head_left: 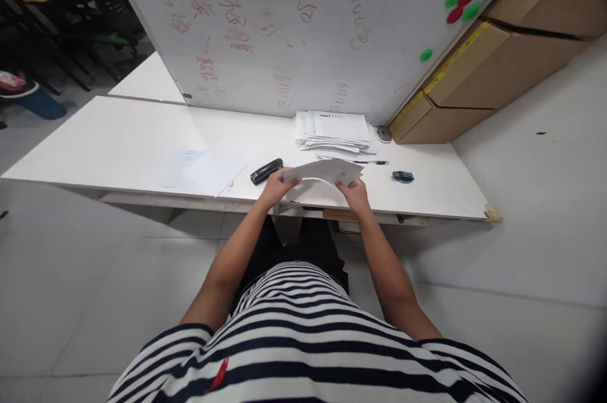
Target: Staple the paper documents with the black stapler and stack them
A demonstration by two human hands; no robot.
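Both hands hold a thin bundle of white paper sheets [325, 170] just above the front edge of a white table [118, 143]. My left hand [279, 186] grips the bundle's left end, fingers closed round it. My right hand [353, 191] pinches its right end. A black stapler [266, 171] lies on the table just left of my left hand. Behind the bundle sits a stack of white papers [336, 131], with a black pen [372, 162] beside it.
A whiteboard [294, 23] with red writing and red and green magnets stands along the table's back. Loose sheets [203, 169] lie to the left. A small dark object [403, 176] rests at right. Cardboard boxes [497, 61] are stacked at the right.
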